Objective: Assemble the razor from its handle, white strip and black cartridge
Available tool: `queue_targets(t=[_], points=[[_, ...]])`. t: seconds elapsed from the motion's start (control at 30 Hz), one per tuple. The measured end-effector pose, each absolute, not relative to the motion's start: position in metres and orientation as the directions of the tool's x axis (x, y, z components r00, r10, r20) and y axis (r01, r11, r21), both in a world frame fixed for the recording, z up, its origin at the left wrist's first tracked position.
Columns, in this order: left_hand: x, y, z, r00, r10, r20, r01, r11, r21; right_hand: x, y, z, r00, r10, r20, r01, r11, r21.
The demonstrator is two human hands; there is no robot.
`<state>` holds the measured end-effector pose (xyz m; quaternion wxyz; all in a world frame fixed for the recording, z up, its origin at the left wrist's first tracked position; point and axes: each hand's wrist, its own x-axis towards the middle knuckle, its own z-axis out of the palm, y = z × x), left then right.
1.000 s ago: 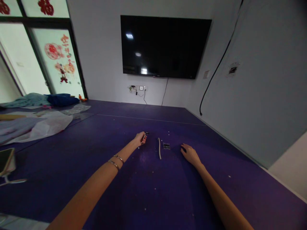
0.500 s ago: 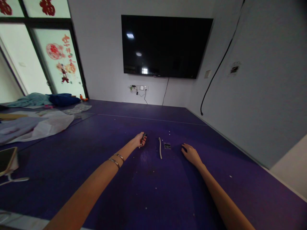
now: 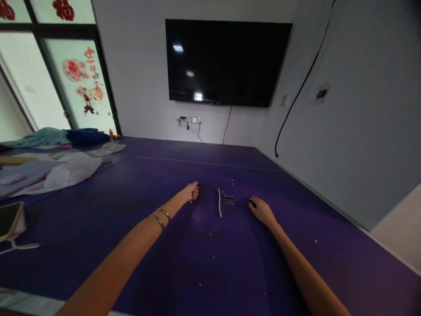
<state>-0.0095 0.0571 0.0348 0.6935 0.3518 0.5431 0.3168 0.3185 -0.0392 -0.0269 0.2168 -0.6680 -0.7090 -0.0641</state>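
Note:
My left hand (image 3: 191,192) is closed in a fist around a small dark object (image 3: 198,184); only its tip shows past the fingers, and its kind cannot be made out. To the right of that hand a short pale cable-like strip (image 3: 219,202) lies lengthwise on the purple surface (image 3: 184,272). Close beside the strip is a small clear packet (image 3: 229,199) with dark contents too small to name. My right hand (image 3: 261,210) rests on the surface right of the packet, apart from it, fingers loosely bent and apart, holding nothing.
At the left lie a phone-like device (image 3: 11,219) with a white strap, white plastic sheeting (image 3: 77,169) and folded cloths (image 3: 87,137). A black cable (image 3: 297,96) hangs along the right wall. A television (image 3: 226,63) is mounted above the far edge. Tiny white specks dot the surface.
My left fist has turned, so the dark object, earlier showing along the fingers, is now mostly hidden. My right hand, the strip and the packet stay in place.

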Motion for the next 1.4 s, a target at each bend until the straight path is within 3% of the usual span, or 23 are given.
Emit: queue_targets(t=[0.5, 0.9, 1.4], points=[[-0.015, 0.056, 0.033, 0.197, 0.846, -0.496, -0.024, 0.51, 0.86, 0.316, -0.043, -0.024, 0.007, 0.924, 0.383, 0.971, 0.085, -0.223], [-0.003, 0.051, 0.044, 0.082, 0.973, -0.215, -0.118, 0.224, 0.968, 0.315, -0.043, -0.024, 0.01, 0.927, 0.376, 0.973, 0.078, -0.219], [0.007, 0.052, 0.036, 0.25, 0.957, -0.145, -0.246, 0.208, 0.947, 0.312, -0.046, -0.019, 0.031, 0.929, 0.368, 0.97, 0.06, -0.234]])
